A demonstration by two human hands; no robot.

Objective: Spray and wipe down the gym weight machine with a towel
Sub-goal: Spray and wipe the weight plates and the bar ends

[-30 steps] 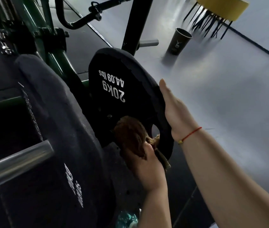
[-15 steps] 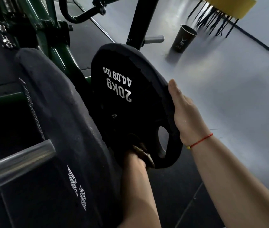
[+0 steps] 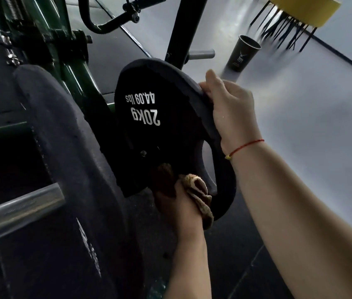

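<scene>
A black 20kg weight plate (image 3: 149,108) hangs on the dark green weight machine (image 3: 73,70). My right hand (image 3: 231,108) grips the plate's upper right rim, fingers curled over the edge. My left hand (image 3: 179,203) holds a bunched brown towel (image 3: 198,190) against the plate's lower edge, beside its grip hole. A larger black plate (image 3: 63,169) stands in front on a steel bar (image 3: 15,210). No spray bottle is clearly visible.
A dark paper cup (image 3: 244,52) stands on the pale grey floor at the upper right, near a yellow stool with black legs (image 3: 300,11). A black upright post (image 3: 185,24) and a short steel peg (image 3: 201,54) rise behind the plate.
My right hand slid up the plate's rim and curled over its edge. My left hand brought the towel from behind the lower rim out to the plate's bottom edge.
</scene>
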